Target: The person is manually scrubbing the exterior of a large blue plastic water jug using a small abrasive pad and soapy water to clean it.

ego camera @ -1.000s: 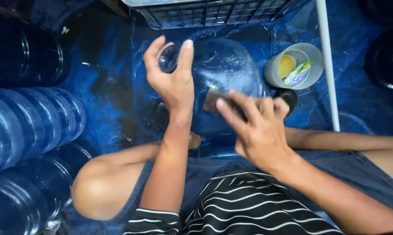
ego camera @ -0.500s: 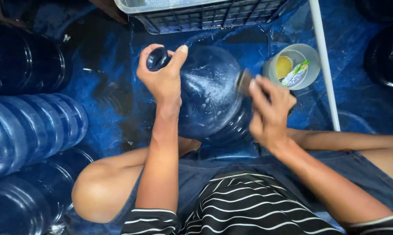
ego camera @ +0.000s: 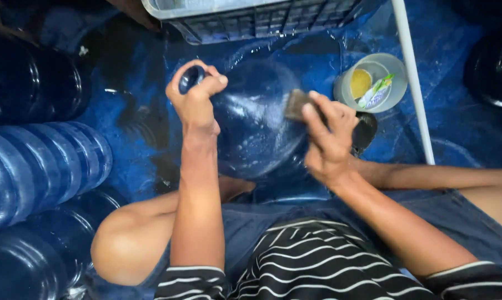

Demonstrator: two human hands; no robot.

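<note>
A large blue water jug (ego camera: 256, 119) lies tilted between my knees, its surface wet and soapy. My left hand (ego camera: 194, 100) grips the jug's neck and cap at the upper left. My right hand (ego camera: 330, 136) holds a dark scrubbing pad (ego camera: 295, 104) pressed against the jug's right shoulder. Both forearms reach out from striped sleeves at the bottom of the view.
Several blue water jugs (ego camera: 40, 161) lie stacked on the left. A dark plastic crate (ego camera: 262, 16) stands at the top. A small tub (ego camera: 373, 83) with a sachet and yellow soap sits to the right, beside a white pole (ego camera: 415, 94). Another dark jug (ego camera: 492, 66) is at far right.
My left hand has closed around the jug's neck and tipped the jug. My right hand moved up and right with the pad, then settled onto the jug's shoulder.
</note>
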